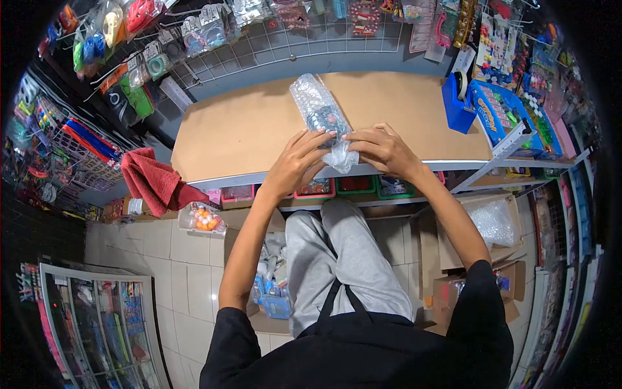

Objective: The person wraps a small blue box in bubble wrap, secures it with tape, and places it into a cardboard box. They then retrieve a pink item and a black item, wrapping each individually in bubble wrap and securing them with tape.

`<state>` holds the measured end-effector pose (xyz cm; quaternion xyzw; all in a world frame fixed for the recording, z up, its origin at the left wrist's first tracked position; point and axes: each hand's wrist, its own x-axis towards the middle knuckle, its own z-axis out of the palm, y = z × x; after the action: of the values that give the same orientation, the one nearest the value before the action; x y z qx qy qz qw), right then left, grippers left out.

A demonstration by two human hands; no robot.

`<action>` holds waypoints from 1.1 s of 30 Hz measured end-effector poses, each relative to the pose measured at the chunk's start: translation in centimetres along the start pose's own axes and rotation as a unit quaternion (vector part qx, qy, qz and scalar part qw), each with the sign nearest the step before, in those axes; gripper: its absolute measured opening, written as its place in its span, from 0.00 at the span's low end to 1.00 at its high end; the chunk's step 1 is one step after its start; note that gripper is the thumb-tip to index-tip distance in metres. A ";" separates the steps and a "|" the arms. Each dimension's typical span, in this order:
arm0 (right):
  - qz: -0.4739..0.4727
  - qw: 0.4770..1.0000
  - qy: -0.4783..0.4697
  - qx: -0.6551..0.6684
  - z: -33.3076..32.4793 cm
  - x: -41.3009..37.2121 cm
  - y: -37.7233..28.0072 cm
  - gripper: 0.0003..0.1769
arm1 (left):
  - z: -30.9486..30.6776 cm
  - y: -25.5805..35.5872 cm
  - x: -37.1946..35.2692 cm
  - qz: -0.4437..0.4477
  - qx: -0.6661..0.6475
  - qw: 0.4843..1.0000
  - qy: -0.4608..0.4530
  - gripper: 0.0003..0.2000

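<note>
A long bubble-wrap package (pixel 317 107) lies slantwise on the brown tabletop (pixel 240 129), its near end at the table's front edge. Something dark with a small pinkish-red spot shows through the clear wrap, but its kind is not clear. My left hand (pixel 300 159) grips the package's near part from the left, fingers over the top. From the right, my right hand (pixel 383 149) pinches the wrap near the same end, thumb and fingers bent inward. Crumpled wrap (pixel 341 159) sticks out between the two hands.
A blue tape dispenser (pixel 459 110) and a blue display box (pixel 495 117) stand at the table's right. A red cloth (pixel 152 178) hangs at the left corner. Bubble wrap (pixel 495 223) fills a carton at lower right. Wire racks (pixel 259 48) of packaged goods surround the table.
</note>
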<state>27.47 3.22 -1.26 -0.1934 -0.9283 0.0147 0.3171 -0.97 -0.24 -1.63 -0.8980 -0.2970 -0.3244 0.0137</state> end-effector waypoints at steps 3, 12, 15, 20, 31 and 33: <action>0.043 0.998 0.025 0.030 0.3 0.4 0.1 0.18 | 0.4 0.2 0.1 -0.018 -0.026 0.999 0.025 0.14; 0.107 0.990 0.059 0.065 0.4 1.3 -0.4 0.17 | 1.4 1.5 0.6 -0.064 -0.060 0.991 0.100 0.23; 0.102 0.992 0.029 0.069 -0.5 1.2 -1.2 0.22 | 1.3 1.6 0.5 -0.060 -0.024 0.996 0.067 0.26; 0.038 0.999 -0.007 0.008 -0.6 -0.6 -0.9 0.31 | 0.1 1.8 0.5 -0.049 -0.055 0.997 0.015 0.23; 0.253 0.966 0.043 0.018 -0.8 0.3 -5.5 0.33 | 1.0 1.6 0.5 -0.054 -0.052 0.995 0.067 0.09; 0.306 0.952 0.024 0.009 0.2 0.3 -6.1 0.31 | 1.2 1.8 0.7 -0.058 -0.043 0.995 0.075 0.09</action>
<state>24.99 -2.26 -0.27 -0.4656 -0.8167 0.1145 0.3212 1.16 -1.11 -1.89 -0.8521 -0.3321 -0.4040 -0.0218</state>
